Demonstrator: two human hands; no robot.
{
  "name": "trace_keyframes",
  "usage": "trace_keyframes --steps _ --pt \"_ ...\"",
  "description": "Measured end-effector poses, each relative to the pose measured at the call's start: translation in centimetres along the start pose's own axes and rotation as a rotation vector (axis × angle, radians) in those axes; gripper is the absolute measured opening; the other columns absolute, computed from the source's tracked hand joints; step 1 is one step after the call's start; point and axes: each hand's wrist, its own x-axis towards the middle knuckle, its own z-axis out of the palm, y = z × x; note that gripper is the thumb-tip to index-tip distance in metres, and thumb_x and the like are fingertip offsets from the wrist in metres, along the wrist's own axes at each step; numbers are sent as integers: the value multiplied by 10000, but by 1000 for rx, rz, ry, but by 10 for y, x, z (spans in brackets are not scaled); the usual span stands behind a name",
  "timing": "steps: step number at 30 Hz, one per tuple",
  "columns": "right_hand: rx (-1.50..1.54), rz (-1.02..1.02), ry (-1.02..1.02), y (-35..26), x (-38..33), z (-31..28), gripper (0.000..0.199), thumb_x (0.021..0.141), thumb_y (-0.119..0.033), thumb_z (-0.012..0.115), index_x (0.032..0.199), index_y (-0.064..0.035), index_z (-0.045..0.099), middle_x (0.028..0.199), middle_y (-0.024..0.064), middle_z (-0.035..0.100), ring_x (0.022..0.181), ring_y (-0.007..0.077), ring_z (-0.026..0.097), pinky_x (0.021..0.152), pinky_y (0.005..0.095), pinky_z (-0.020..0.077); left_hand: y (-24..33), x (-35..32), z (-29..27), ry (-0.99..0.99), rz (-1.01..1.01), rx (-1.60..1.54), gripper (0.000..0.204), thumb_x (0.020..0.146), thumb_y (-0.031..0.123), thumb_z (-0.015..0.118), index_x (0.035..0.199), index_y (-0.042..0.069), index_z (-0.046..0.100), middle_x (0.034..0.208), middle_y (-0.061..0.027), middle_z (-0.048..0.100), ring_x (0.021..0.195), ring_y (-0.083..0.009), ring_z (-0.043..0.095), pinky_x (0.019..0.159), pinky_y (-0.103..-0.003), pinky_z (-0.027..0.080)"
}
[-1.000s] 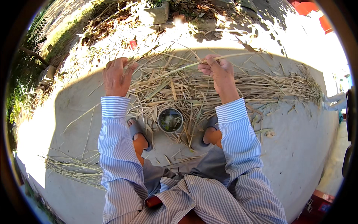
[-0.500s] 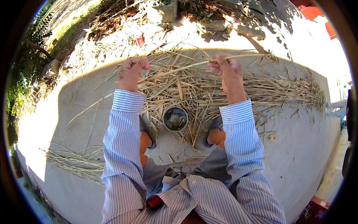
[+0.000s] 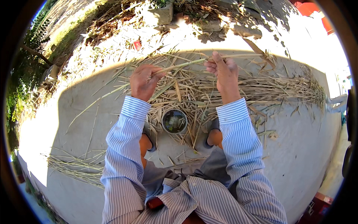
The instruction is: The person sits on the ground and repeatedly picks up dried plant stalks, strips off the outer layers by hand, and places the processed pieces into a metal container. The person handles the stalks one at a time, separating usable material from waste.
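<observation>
blue-white striped shirt [image 3: 179,199] | long sleeves [image 3: 125,149] | grey trousers [image 3: 210,163] | dark slippers [image 3: 153,146] | bare hands [image 3: 144,83]

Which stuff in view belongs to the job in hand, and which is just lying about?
In the job:
- long stalk, held by left hand and right hand
- stalk pile, likely
- smaller bundle at lower left, likely
- bowl, perhaps; untouched

Apparently lying about:
- red packet
- stone block
</observation>
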Motion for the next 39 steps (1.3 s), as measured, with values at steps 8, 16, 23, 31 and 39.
trace_keyframes --steps 8,16,23,31,39 --pt "-29 76 21 6 5 -5 441 859 -308 712 985 97 591 814 148 647 721 177 670 603 246 561 -17 24 -42 380 -560 -377 165 881 162 695 892 19 613 761 -53 693 635 -33 577 585 -188 448" --pt "-38 86 -154 11 -9 16 393 885 -301 672 991 70 597 831 133 666 729 163 676 585 232 528 29 21 -10 -146 -17 189 326 867 350 639 920 30 661 817 -124 684 889 -306 615 802 -435 439" --pt "0 168 -345 21 -28 39 322 896 -311 659 946 1 601 822 80 656 716 110 616 608 232 471 61 20 21 -235 -423 -188 179 831 190 692 861 15 668 763 -122 671 695 -240 651 621 -347 493" --pt "104 178 -238 17 -20 36 352 891 -282 675 1029 32 598 862 96 652 750 142 645 634 250 521 38 14 17 74 -356 -92 122 816 105 703 795 4 638 742 -94 672 700 -197 651 640 -319 493" --pt "99 160 -154 23 -29 44 351 886 -255 684 1046 44 594 859 116 648 742 173 662 622 255 547 -1 20 -12 44 47 678 195 761 179 720 706 94 554 675 -72 624 723 -262 602 712 -414 426"
